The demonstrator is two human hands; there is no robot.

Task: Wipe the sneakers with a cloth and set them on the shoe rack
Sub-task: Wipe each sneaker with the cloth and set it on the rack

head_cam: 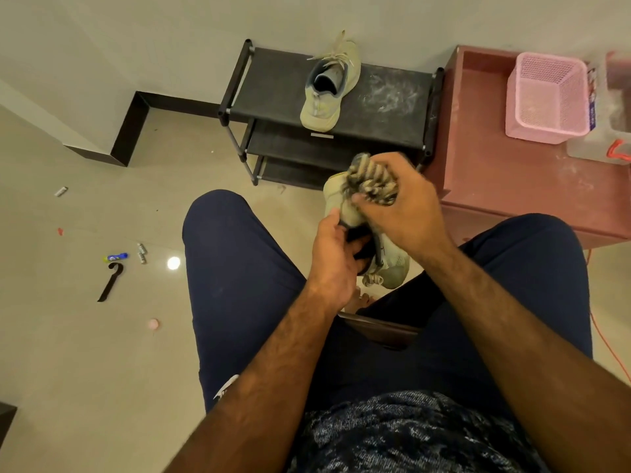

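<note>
Head view: sneaker (392,262) toe toward person

A home, most likely an entry corner or a bedroom nook. Beyond the right hand (403,206), against a plain painted wall, a black three-tier shoe rack (280,83) with one worn sneaker (329,87) on its dusty top shelf. Just right of that hand, a low reddish cabinet (495,186) carrying a pink plastic basket (546,97). Well left of the left hand (336,254), glossy pale floor tiles (85,353) edged by dark skirting (129,131) and strewn with household litter: small batteries (141,249), a blue-and-yellow tube (116,257), a black hooked strap (110,281). Just below the left hand, bare toes (362,298).
</note>
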